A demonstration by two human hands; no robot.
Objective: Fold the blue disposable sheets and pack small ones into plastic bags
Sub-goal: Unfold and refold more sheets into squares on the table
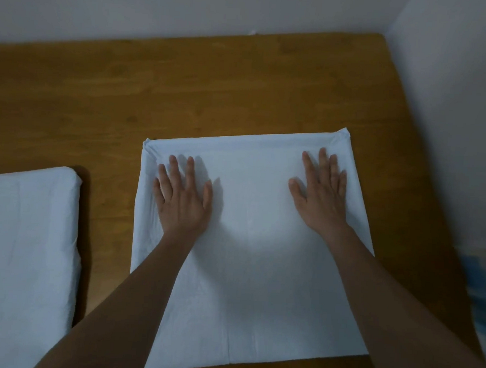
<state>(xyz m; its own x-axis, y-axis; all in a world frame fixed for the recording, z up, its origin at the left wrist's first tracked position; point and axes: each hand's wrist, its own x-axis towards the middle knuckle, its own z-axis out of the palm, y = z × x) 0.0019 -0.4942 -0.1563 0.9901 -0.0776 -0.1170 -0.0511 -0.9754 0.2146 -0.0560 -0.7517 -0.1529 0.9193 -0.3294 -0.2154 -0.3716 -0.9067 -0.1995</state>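
Wooden worktop, set into the corner of two pale walls, carrying two pale blue disposable sheets. Folded sheet, the larger figure, lies flat beneath both hands and runs from just beyond the fingertips back toward the person; its far edge and two far corners show tucked, doubled layers. Second sheet, also folded, lies outboard of the left hand, apart from the first, with a strip of bare wood between them. No plastic bags are visible. At the outer side of the right forearm, a blurred blue-patterned patch sits at the frame edge; its nature cannot be told.

Left hand: palm down, fingers straight and spread, pressing the sheet near its far left corner, gripping nothing. Right hand: likewise flat and spread, pressing near the far right corner, holding nothing.

Step in hand, as judged: flattening the folded sheet before the next fold. To do it well, sweep both palms outward and back toward the body with even pressure, driving trapped air to the open edges. Keep the tucked far corners aligned. Thin disposable material probably creases and shifts easily, so press rather than drag.
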